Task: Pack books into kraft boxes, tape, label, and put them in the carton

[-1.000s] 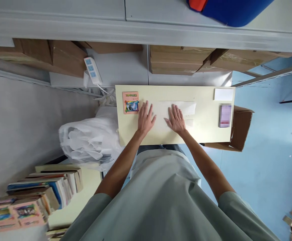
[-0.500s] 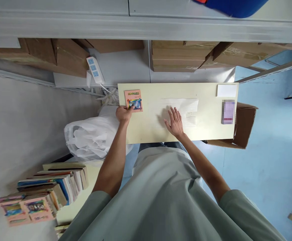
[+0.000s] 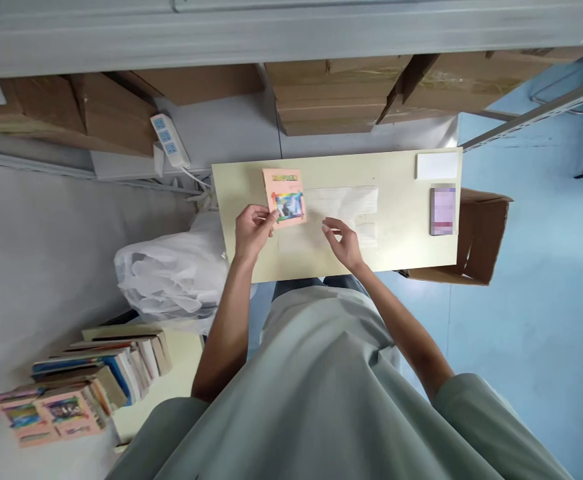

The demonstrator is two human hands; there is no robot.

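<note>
A small pink book (image 3: pixel 285 180) with a colourful picture on its cover is in my left hand (image 3: pixel 253 230), thumb on the cover and fingers beneath its lower left corner. It is held over the pale table (image 3: pixel 246 270), left of the middle. Under and beside it lies a thin, flat white sheet or bag (image 3: pixel 344 199), with a cut-out shape at its right end. My right hand (image 3: pixel 344 245) hovers by that sheet, fingers bent and a gap between thumb and forefinger. I see nothing held in it.
A white pad (image 3: pixel 436 165) and a blurred purple item (image 3: pixel 443 211) lie at the table's right end, beside an open cardboard box (image 3: pixel 486 237). White plastic bags (image 3: pixel 171 267) bulge at the left. Books (image 3: pixel 71 413) stand lower left. A power strip (image 3: pixel 170 141) and cartons (image 3: pixel 326 117) occupy the shelf.
My left hand has lifted the pink book and brought it right, towards the white sheet. My right hand has gone from flat and spread to bent fingers. The view has shifted slightly.
</note>
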